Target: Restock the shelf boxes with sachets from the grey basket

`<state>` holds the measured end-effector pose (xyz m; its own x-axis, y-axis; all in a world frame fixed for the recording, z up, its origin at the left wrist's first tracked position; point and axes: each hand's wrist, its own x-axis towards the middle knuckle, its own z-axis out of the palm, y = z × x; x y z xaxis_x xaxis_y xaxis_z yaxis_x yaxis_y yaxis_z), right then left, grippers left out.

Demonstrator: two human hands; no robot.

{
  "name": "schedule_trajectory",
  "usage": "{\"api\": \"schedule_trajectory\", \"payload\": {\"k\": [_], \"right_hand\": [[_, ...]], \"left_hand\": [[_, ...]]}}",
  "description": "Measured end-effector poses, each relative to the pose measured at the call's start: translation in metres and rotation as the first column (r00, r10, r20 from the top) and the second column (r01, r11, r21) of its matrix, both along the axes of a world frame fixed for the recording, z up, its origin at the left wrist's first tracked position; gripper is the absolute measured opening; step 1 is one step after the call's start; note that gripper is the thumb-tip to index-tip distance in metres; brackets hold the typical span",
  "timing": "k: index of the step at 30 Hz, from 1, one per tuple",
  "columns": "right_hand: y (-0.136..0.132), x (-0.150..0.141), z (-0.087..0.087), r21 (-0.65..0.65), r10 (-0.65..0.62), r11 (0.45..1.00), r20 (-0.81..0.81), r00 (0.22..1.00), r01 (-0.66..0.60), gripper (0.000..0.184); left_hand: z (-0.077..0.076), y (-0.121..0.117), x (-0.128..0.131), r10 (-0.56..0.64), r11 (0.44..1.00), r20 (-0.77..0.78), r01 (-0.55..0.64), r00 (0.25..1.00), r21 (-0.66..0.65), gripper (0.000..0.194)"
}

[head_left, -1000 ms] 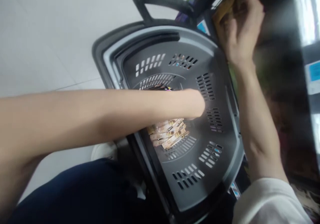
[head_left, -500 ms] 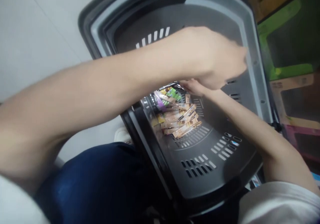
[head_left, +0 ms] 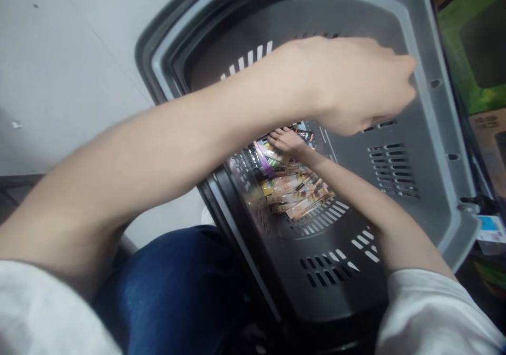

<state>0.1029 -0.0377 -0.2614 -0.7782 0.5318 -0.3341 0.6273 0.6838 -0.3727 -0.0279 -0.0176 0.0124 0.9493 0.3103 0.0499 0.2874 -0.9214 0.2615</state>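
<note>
A grey plastic shopping basket (head_left: 427, 149) with slotted walls stands in front of my knees. At its bottom lies a pile of snack packets (head_left: 300, 194): several tan sticks, plus purple, green and yellow ones. My right hand (head_left: 286, 141) reaches deep into the basket and rests on the far end of the pile, its fingers stretched out over the packets. My left arm crosses above the basket. My left hand (head_left: 356, 83) hovers near the right rim with its fingers curled under, and whatever they hold is hidden.
White floor tiles (head_left: 71, 59) lie to the left. My blue-trousered leg (head_left: 174, 286) presses against the basket's near side. Store shelving with a green box (head_left: 470, 44) and a price tag (head_left: 488, 228) stands close on the right.
My right hand came down from the shelf at the upper right into the basket, onto the packets. My left hand rose out of the basket and moved toward its right rim.
</note>
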Motion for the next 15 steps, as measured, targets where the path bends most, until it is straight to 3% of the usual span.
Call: {"api": "schedule_trajectory", "payload": {"k": [2,6,15], "right_hand": [[0.004,-0.001,-0.007,0.039,0.098,0.994,0.015,0.995,-0.098,0.037],[0.008,0.001,-0.011,0.096,0.161,0.981,0.05,0.986,-0.166,0.032],[-0.016,0.008,0.02,0.1,0.183,0.975,0.144,0.972,-0.199,0.028]], "left_hand": [[0.001,0.0,-0.001,0.017,1.0,-0.011,-0.017,1.0,-0.002,0.03],[0.0,0.001,-0.002,0.029,0.999,-0.016,-0.03,0.999,-0.028,0.029],[0.0,0.002,-0.002,0.068,0.996,-0.03,-0.07,0.997,-0.059,0.035]]}}
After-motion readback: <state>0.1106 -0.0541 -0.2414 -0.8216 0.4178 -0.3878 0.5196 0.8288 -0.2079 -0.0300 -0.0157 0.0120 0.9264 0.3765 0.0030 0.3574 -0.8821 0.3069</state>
